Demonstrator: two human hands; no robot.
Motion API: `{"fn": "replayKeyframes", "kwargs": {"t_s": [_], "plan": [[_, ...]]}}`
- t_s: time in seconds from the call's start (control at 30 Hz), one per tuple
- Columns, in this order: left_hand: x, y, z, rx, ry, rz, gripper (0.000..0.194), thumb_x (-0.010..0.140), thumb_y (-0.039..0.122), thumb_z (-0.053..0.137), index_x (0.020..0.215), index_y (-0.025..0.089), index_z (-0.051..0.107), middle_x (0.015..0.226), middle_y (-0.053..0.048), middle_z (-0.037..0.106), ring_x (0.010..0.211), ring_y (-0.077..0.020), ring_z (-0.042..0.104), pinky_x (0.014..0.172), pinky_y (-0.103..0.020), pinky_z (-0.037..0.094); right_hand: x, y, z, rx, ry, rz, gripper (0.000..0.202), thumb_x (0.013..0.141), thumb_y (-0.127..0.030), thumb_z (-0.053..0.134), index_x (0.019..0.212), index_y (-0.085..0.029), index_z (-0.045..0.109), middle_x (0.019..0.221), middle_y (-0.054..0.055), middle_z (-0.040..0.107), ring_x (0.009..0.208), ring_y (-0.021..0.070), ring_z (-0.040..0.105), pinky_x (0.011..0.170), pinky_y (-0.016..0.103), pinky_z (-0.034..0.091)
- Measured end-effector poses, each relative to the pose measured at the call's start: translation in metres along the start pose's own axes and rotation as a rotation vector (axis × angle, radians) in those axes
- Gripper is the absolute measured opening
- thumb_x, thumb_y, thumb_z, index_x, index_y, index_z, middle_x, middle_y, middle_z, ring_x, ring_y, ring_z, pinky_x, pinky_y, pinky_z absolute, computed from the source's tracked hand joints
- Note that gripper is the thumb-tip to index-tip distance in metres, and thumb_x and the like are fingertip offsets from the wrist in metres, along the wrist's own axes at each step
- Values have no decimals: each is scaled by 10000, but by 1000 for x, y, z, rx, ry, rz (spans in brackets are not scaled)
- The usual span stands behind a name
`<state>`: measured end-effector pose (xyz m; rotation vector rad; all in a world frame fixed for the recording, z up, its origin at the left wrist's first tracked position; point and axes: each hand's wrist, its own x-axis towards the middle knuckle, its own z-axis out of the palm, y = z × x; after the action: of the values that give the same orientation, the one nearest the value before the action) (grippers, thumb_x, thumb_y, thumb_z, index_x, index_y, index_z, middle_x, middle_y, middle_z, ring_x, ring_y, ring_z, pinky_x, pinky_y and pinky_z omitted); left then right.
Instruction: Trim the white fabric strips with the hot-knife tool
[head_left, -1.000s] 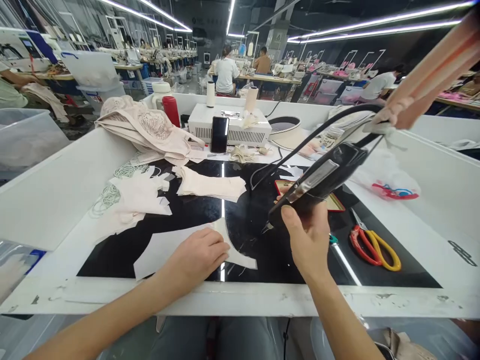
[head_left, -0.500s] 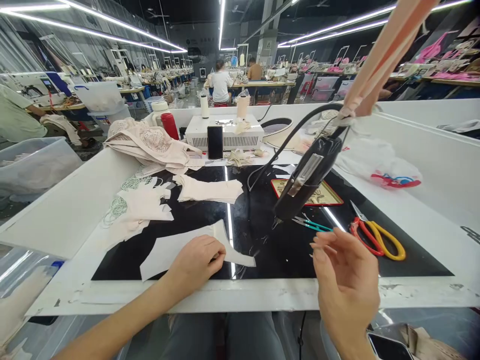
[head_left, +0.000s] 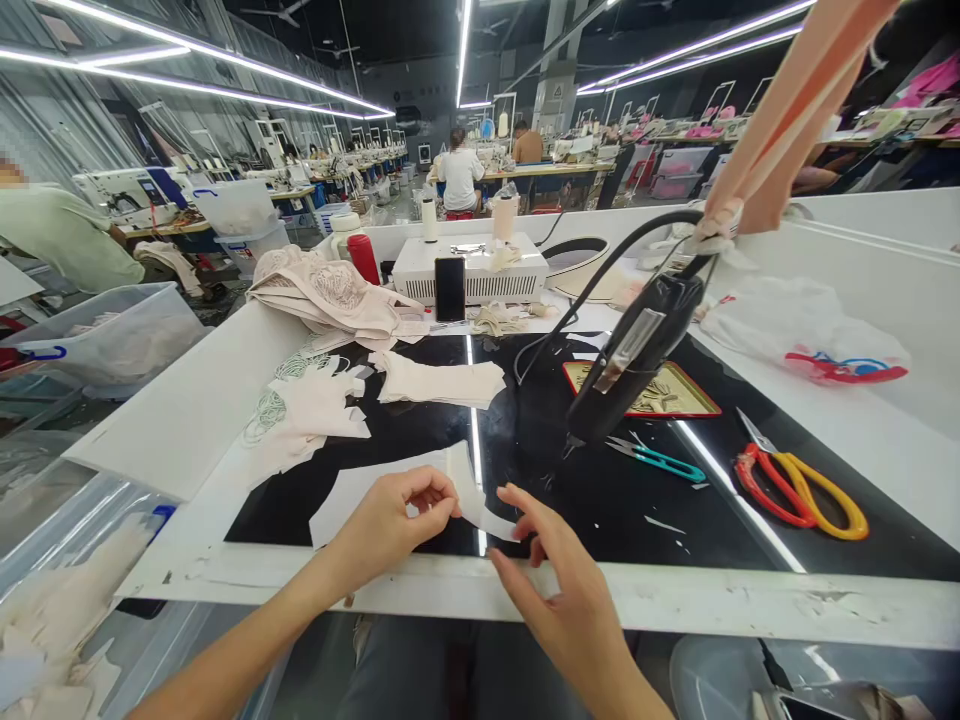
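A white curved pattern piece, with a cream strip near its right part, lies flat on the black mat. Over it is my left hand, thumb and fingertips pinched together; what they hold, if anything, is too small to tell. My right hand is open by the piece's right tip, thumb and fingers spread with nothing between them. Beyond the two hands a stack of cream fabric pieces rests on the mat. A black hand-held tool with a pointed tip hangs from a peach cloth strip, tip down.
Teal thread snips and red-and-yellow scissors lie on the right. Behind the hanging tool is a red-rimmed tray of small parts. Cream fabric, a phone and a white box stand at the back.
My right hand has moved left from beside the scissors to the pattern piece's right tip. The left hand's fingers now pinch at the fingertips. The whole view has shifted slightly.
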<state>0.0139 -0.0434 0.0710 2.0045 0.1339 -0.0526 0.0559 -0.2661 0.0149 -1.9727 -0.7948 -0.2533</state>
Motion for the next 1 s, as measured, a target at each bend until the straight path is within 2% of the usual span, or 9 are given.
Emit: {"fn": "replayKeyframes", "kwargs": {"t_s": [0.07,0.13,0.23,0.3,0.37,0.5,0.7,0.87,1.0], "plan": [[-1,0,2,-4,-30,9,113,904,245,591,888,216,699,854,33,732,742,-118,573,675,-225,416,8,-4,14,56,-59,2,551,975,-257,622,1502,-288,463,1252,65,727,844,150,696,670,250,599],[-1,0,3,-7,-63,13,104,901,238,590,879,207,687,843,33,721,720,-113,546,667,-226,407,15,-6,24,91,-124,3,540,971,-230,617,1491,-267,477,1236,64,734,784,134,688,654,244,588],[-1,-4,1,-17,-95,2,98,914,239,582,883,198,666,833,29,713,726,-116,549,665,-231,397,20,-8,28,63,-210,12,359,987,-233,594,1345,-243,616,933,13,746,701,141,668,654,254,567],[0,-7,-1,-28,-111,-10,99,931,253,578,901,197,655,820,26,710,739,-122,572,664,-236,397,19,-7,24,22,-261,27,213,1006,-264,579,1180,-242,701,811,-2,703,707,158,674,643,257,542],[1,-12,-3,-41,-126,-13,106,943,261,573,897,195,643,807,26,696,745,-125,583,672,-238,406,13,-4,15,9,-307,54,190,1028,-294,551,1023,-249,736,795,1,689,711,158,681,628,249,520],[1,-20,-5,-75,-135,-17,108,949,254,562,889,193,628,807,25,658,752,-126,575,696,-244,428,-5,7,-8,69,-387,145,255,1049,-346,523,984,-288,763,860,6,725,753,149,719,668,227,539],[-4,-25,-8,-113,-150,-52,114,955,282,567,936,196,641,798,18,647,749,-132,570,703,-254,438,-20,22,-29,57,-309,283,278,1018,-471,565,987,-322,798,857,5,747,739,157,729,662,225,561],[-9,-25,-12,-198,-130,-80,188,947,363,590,1012,193,641,762,17,622,747,-142,594,746,-278,496,-16,30,-41,58,-316,287,271,974,-494,612,955,-324,822,847,6,775,724,166,743,620,209,584],[-14,-26,-14,-194,-137,-102,235,868,357,656,1042,199,647,760,28,606,710,-133,585,713,-264,503,-17,37,-56,37,-205,356,291,927,-520,647,956,-306,840,775,14,774,671,183,733,618,237,609]]}}
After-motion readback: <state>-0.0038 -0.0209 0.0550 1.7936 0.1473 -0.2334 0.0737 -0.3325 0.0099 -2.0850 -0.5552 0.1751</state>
